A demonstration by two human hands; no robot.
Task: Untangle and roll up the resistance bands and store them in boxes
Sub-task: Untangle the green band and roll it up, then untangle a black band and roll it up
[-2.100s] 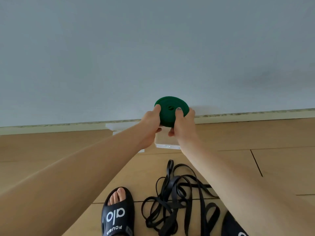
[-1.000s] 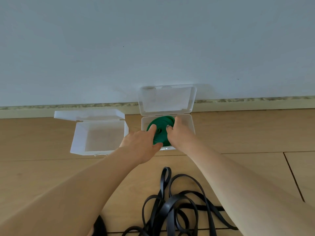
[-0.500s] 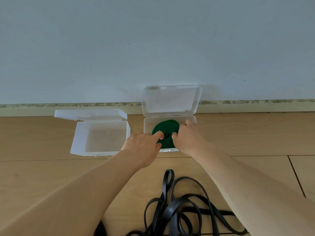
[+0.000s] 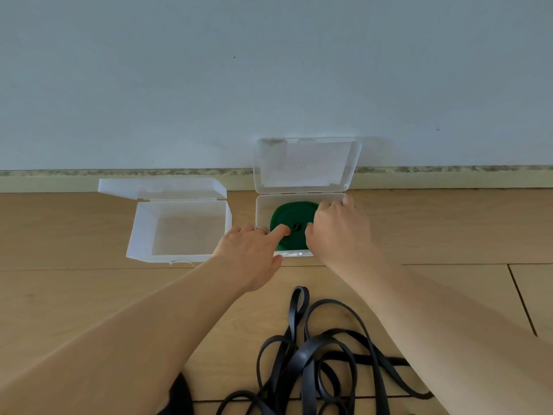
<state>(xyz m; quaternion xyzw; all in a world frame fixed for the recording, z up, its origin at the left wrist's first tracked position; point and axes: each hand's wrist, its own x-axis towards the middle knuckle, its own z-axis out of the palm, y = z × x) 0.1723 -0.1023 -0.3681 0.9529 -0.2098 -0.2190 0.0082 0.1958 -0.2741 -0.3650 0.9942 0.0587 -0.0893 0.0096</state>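
Home: wooden floor (image 4: 74,295), skirting board (image 4: 449,181).

Pale grey-blue wall (image 4: 179,85), speckled skirting (image 4: 449,176), wood-plank floor (image 4: 74,295).

No text, label, brand, number or sign can be read anywhere in the view.
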